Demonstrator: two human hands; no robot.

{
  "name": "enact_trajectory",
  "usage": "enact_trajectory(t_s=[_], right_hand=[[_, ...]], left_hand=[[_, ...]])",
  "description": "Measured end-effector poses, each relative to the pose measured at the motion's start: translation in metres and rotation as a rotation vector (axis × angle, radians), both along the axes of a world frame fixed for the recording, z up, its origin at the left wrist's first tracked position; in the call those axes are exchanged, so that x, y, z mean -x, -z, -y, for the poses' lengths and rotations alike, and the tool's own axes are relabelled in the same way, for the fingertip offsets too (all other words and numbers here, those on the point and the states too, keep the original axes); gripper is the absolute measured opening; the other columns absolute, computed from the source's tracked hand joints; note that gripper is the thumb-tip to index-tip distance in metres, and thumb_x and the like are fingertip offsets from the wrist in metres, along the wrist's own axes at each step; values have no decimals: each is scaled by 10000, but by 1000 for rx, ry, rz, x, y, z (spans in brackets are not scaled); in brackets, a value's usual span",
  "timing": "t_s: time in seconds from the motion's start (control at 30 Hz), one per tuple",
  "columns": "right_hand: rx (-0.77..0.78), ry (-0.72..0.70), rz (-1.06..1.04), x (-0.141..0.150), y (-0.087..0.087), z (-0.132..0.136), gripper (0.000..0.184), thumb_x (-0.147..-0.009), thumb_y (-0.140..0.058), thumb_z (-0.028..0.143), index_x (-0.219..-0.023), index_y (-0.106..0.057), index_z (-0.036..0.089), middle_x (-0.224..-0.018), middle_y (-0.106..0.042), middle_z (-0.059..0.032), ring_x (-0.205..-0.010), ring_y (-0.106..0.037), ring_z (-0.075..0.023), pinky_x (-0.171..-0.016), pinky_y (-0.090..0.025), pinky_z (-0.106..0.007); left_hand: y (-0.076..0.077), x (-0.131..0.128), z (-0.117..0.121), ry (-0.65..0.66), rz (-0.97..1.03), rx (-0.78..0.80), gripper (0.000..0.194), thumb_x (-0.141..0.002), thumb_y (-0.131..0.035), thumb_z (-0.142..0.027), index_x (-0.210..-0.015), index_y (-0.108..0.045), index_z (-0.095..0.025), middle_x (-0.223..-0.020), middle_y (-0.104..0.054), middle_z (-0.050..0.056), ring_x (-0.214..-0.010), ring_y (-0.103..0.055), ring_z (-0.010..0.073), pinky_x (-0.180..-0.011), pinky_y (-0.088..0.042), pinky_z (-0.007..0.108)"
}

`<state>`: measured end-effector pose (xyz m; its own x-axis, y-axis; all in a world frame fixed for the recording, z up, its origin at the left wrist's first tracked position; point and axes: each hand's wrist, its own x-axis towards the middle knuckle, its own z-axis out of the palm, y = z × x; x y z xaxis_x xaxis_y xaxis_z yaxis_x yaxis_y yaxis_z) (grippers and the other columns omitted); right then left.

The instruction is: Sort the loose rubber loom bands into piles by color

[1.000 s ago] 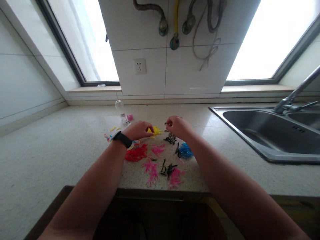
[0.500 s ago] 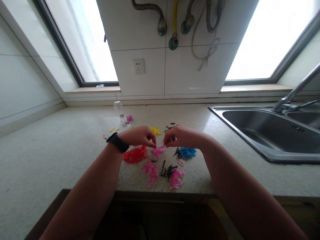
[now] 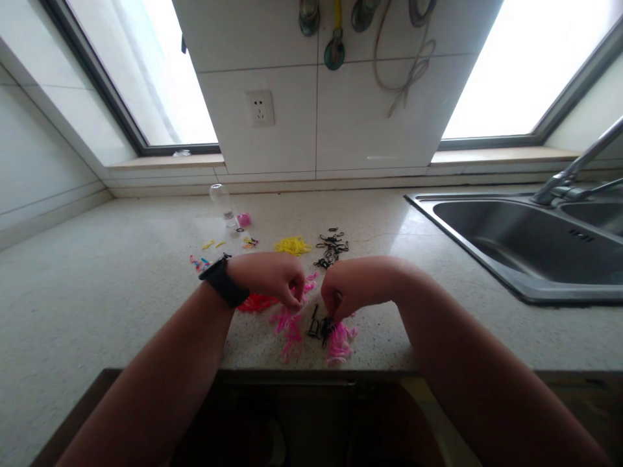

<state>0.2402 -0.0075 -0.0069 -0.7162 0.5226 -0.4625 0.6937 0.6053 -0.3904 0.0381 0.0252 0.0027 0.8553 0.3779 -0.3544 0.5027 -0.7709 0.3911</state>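
My left hand, with a dark watch on its wrist, is closed in a pinch just above a pink pile of small rubber bands. What its fingertips hold, if anything, is too small to make out. My right hand is also pinched, its fingertips down at a small heap of black bands beside another pink pile. Whether a band is between those fingers is hidden. More pink bands lie between the hands. Red bands show partly from under my left hand.
Beyond the hands lie yellow bands and scattered black bands. A clear bottle and a pink item stand at the back left. Mixed coloured bits lie near the watch. A steel sink is at the right.
Both hands have come down toward the counter's front edge, the right one from the middle pink bands to the black heap. The blue bands are now hidden behind my right hand. The view has tilted down.
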Motion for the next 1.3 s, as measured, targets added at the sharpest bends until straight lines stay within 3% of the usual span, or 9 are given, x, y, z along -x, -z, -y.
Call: enact_trajectory(t_s=[0.4,0.7,0.97,1.3], right_hand=[[-80,8,-87,6,-2,4,151,-746,-606,181,-830,-731,185,-671,-666,20,-582,-546,-101,-592,-374,-260],[-33,-76,-186,11,-3,7,206,-778,-676,207,-974,-729,171,-865,-704,-9,-700,-581,-104,-658,-417,-238],[-58,-126,-221,14,-2,10,354,-741,-776,339,-1051,-711,182,-865,-696,-5,-717,-584,-115,-646,-410,-238],[-12,-119,-196,20,5,8,200,-784,-695,267,-957,-755,187,-815,-712,-4,-683,-595,-107,-660,-419,-241]], left_hand=[[8,1,1,10,37,-6,115,-752,-655,-256,-776,-723,-166,-624,-585,-31,-593,-502,102,-572,-346,236],[6,6,-5,-11,237,3,100,-704,-635,-183,-784,-687,-156,-635,-478,-56,-601,-424,85,-555,-308,230],[9,12,-16,-84,228,10,140,-708,-658,-232,-812,-692,-144,-669,-509,-40,-627,-455,95,-570,-333,227],[16,15,-26,-108,240,-10,175,-740,-651,-292,-814,-703,-143,-661,-504,-34,-617,-445,99,-573,-331,238]])
